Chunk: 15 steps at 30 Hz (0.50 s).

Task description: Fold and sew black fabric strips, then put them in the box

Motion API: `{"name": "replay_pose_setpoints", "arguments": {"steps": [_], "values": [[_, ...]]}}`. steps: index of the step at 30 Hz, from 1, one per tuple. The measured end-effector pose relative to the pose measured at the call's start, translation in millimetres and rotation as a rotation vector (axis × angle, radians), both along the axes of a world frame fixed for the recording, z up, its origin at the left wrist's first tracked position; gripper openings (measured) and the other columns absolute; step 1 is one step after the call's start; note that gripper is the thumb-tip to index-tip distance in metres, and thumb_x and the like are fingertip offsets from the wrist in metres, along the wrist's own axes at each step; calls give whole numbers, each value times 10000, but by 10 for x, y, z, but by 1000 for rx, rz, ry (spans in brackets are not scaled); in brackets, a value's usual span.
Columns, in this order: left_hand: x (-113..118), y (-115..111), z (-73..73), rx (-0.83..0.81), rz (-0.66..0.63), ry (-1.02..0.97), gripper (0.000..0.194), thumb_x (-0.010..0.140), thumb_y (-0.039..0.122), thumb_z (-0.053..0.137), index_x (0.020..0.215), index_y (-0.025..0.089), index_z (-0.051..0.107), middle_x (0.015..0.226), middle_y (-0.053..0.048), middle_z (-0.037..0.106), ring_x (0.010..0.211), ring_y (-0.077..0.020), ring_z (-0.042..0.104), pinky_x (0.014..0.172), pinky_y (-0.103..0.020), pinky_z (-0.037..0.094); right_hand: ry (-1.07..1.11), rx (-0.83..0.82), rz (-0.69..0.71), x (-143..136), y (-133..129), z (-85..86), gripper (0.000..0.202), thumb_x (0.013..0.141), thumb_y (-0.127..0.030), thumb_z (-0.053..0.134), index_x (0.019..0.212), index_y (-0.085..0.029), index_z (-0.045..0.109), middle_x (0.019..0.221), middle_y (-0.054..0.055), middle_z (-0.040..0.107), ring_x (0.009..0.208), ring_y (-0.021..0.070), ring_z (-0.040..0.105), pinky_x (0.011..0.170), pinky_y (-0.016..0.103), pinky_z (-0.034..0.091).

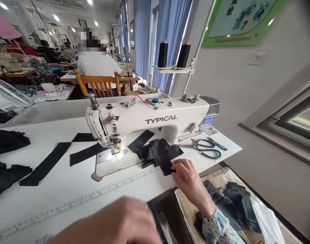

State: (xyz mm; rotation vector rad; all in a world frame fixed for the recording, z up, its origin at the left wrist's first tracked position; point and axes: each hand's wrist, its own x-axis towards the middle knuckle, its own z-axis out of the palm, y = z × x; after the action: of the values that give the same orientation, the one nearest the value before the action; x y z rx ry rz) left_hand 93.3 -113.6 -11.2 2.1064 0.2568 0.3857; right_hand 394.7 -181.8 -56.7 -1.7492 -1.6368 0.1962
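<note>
A heap of small black fabric pieces [158, 154] lies on the sewing machine bed under the arm. At its near right edge, my right hand [189, 179] has its fingers curled in, the tips pinching the corner of one piece. My left hand [119, 223] is blurred in the foreground, above the table's front edge, its fingers hidden from view. The white sewing machine [155, 117] stands over the heap, with a lit needle area [116, 150]. Black fabric strips [49, 164] are spread left of the needle.
Black-handled scissors [206, 147] and blue thread snips [217, 143] lie right of the heap. A printed ruler [94, 193] runs along the white table. More black pieces lie in a cardboard box [182, 206] below right. Beyond the machine, a person in white [99, 64] sits facing away.
</note>
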Motion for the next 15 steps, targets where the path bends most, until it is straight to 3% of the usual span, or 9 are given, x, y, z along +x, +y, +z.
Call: {"name": "replay_pose_setpoints", "arguments": {"steps": [2, 5, 9, 11, 15], "values": [[377, 253, 35, 88, 48, 50, 270, 997, 223, 578, 1209, 338, 700, 1220, -1, 711, 1122, -204, 668, 1010, -346, 567, 48, 35, 8, -6, 38, 20, 118, 973, -214, 506, 915, -244, 604, 1090, 80, 629, 1088, 269, 560, 942, 449, 488], [805, 586, -72, 300, 243, 89, 385, 978, 133, 535, 1330, 259, 627, 1322, -45, 666, 1205, -218, 639, 1077, -384, 531, 228, 39, 6, -6, 101, 123, 115, 990, -252, 504, 904, -240, 580, 1080, 59, 642, 1092, 248, 572, 959, 412, 466], [1010, 805, -287, 548, 253, 116, 378, 942, 105, 595, 1304, 206, 636, 1263, -80, 684, 1189, -268, 616, 1049, -468, 528, 525, -9, 0, 14, 135, 299, 141, 1014, -336, 506, 945, -242, 585, 1071, 32, 666, 1063, 226, 612, 947, 371, 468], [1021, 823, -323, 587, 235, 112, 356, 944, 110, 605, 1287, 200, 646, 1232, -81, 696, 1179, -275, 611, 1038, -482, 524, 457, 1, 14, 18, 128, 343, 112, 1004, -322, 521, 978, -247, 600, 1074, 36, 661, 1075, 234, 605, 955, 381, 469], [1010, 772, -292, 643, 258, 91, 361, 962, 86, 555, 1297, 195, 635, 1232, -75, 685, 1151, -252, 609, 1032, -456, 519, 54, -1, 52, -45, 104, 266, 150, 910, -171, 575, 1016, -253, 641, 1057, 73, 634, 1038, 281, 579, 900, 448, 485]]}}
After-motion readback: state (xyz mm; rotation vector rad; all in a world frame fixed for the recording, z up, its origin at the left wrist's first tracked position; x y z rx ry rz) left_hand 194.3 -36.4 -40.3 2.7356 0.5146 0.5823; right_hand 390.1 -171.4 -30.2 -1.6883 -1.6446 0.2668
